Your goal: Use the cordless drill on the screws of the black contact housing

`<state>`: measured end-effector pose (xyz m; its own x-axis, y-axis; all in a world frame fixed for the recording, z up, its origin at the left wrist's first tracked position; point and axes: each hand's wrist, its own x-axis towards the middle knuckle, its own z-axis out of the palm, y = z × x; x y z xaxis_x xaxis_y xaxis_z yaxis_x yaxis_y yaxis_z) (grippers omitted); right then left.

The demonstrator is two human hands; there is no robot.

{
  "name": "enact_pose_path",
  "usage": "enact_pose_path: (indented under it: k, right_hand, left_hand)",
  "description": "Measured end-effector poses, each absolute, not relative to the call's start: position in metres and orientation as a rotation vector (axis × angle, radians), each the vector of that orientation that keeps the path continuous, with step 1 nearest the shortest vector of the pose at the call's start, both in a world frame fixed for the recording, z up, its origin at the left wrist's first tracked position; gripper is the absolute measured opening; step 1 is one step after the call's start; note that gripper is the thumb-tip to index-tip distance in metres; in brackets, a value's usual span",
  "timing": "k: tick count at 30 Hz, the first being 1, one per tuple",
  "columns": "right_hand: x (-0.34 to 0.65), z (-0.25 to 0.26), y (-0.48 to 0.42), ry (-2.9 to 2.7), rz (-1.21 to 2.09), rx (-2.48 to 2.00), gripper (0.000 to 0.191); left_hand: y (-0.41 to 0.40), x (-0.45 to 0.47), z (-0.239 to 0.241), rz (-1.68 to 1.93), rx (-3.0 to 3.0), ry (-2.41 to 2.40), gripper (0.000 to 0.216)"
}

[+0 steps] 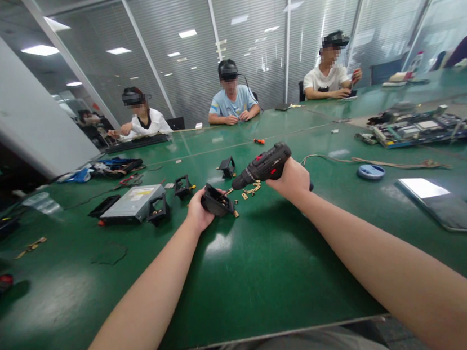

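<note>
My left hand is closed round a small black plastic part, holding it just above the green table. My right hand grips a black electric screwdriver, whose tip points left and down toward the black part. Several small brass-coloured pieces lie on the table right behind the part, between my two hands.
A grey optical drive and black brackets lie to the left. A circuit board, a cable, a blue round lid and a flat metal panel are on the right. Three people sit at the far side.
</note>
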<state>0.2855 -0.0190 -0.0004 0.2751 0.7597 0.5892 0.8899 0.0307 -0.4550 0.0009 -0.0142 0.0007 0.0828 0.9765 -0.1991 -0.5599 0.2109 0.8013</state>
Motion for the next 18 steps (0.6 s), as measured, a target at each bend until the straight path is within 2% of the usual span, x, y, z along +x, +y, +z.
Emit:
enact_pose_path:
  k: [18]
  right_hand:
    - [0.2847,0.0024,-0.0212,-1.511,-0.159,-1.766,0.06]
  left_hand:
    - [-0.0092,-0.0039,-0.0088,1.256,0.653,0.792,0.042]
